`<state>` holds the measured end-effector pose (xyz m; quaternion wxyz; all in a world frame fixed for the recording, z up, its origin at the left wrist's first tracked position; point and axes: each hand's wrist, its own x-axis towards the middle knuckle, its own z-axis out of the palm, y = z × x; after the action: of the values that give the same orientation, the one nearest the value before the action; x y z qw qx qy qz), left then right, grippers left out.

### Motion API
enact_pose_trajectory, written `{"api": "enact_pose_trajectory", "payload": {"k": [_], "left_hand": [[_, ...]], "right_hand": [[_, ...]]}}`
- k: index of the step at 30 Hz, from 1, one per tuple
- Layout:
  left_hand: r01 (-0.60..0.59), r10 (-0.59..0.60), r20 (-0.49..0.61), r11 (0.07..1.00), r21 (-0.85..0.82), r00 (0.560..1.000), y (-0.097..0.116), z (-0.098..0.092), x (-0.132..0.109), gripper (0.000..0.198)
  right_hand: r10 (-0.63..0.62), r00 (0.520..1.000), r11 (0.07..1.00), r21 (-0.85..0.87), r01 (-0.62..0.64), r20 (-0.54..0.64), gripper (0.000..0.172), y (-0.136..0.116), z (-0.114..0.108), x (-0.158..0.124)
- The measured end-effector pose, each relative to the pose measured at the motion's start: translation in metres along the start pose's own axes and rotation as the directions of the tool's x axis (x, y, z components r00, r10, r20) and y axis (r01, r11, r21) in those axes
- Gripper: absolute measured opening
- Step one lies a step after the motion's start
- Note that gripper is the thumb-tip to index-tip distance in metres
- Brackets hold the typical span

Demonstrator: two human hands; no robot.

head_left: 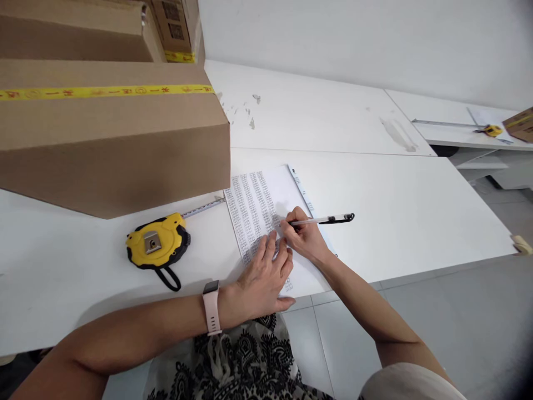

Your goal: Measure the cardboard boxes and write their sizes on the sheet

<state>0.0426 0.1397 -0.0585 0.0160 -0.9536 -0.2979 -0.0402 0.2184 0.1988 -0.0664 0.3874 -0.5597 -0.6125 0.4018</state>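
My right hand is closed around a pen with a clear barrel and a black cap on its back end. The pen's tip is at a sheet of paper filled with several columns of small handwriting. Flat on the lower part of this sheet lies my left hand, fingers stretched out and holding nothing. Left of the paper, a yellow and black tape measure rests on the table with its blade pulled out toward the sheet's left edge.
A large cardboard box with yellow tape fills the table's left side, and more boxes stand behind it. The white table extends right. On a farther table are another tape measure and a small box.
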Motion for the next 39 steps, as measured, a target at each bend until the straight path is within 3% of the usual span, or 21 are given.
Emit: {"api": "enact_pose_trajectory", "payload": {"k": [39], "left_hand": [[-0.021,0.023,-0.024,0.997,0.080,0.999,0.000,0.000,0.000,0.097]], "right_hand": [[-0.045,0.999,0.999,0.008,0.045,-0.019,0.024,0.008,0.000,0.002]]}}
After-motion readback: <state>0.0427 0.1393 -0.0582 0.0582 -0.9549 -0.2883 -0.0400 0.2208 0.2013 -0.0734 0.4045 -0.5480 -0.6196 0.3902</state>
